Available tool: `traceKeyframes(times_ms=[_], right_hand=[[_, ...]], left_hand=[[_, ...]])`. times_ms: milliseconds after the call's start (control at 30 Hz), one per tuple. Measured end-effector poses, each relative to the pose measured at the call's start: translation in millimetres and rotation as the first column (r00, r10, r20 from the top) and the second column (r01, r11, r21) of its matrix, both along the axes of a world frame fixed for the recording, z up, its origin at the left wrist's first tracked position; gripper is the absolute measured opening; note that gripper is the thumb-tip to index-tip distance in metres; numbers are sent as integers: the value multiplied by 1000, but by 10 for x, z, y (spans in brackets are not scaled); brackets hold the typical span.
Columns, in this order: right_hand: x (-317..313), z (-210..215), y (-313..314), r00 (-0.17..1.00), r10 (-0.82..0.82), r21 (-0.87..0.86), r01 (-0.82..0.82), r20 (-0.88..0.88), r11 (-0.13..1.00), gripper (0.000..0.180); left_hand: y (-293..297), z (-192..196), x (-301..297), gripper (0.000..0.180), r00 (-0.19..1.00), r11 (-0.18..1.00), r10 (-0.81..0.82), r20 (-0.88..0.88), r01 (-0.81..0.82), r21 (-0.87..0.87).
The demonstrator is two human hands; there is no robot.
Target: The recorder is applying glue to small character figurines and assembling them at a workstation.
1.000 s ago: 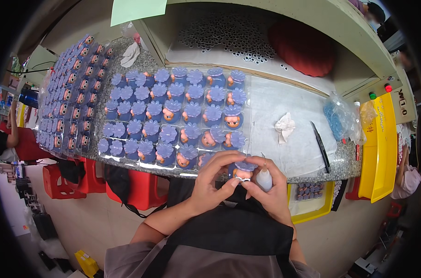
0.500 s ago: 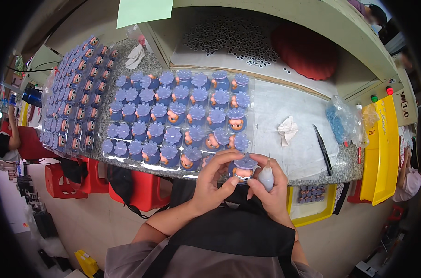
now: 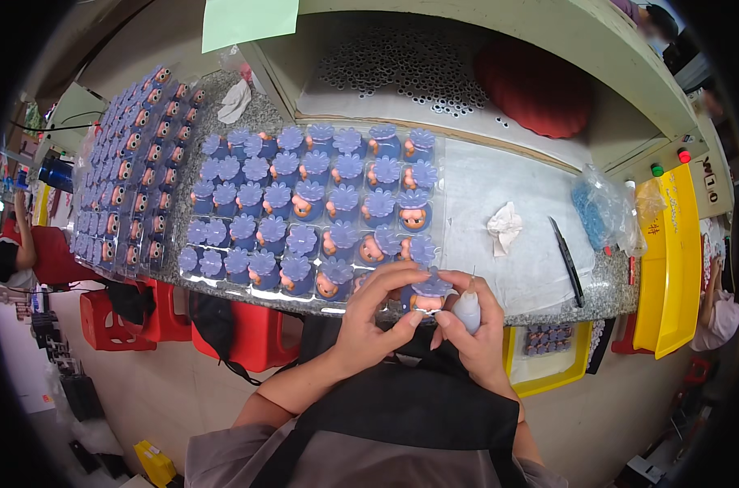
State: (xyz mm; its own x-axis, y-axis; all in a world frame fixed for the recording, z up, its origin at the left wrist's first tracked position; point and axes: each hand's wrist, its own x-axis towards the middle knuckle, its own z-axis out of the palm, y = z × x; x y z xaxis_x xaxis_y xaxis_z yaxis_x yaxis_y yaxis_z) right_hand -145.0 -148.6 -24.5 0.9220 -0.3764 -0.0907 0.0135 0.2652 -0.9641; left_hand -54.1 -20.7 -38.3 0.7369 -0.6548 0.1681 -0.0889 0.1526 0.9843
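Your left hand (image 3: 368,319) pinches a purple-haired figure (image 3: 428,294) at the near edge of the tray of figures (image 3: 312,207); your right hand (image 3: 477,333) grips a small squeeze bottle (image 3: 468,310) touching it. Right of the tray lie a crumpled tissue (image 3: 504,227) and black tweezers (image 3: 566,260).

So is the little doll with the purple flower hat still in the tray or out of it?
Out. The left hand holds the doll up at the counter's edge, off the clear tray, while the right hand holds a small white bottle beside it.

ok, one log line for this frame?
left hand: holds purple-haired doll figure | right hand: holds small squeeze bottle, tip by figure | tray of figures: behind
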Motion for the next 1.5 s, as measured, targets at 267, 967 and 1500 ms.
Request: traceKeyframes(times_ms=[267,967,1500], right_hand=[[32,50,38,999,-42,-123,40,-8,992,37],[17,36,55,999,-36,-113,33,-27,993,38],[-22,91,-245,970,-238,-117,242,42,963,43]], left_hand=[[3,-15,-19,39,1000,999,10,-21,-11,-46],[29,-34,-16,41,999,1000,17,31,-18,9],[100,227,358,34,807,959,-197,556,42,279]])
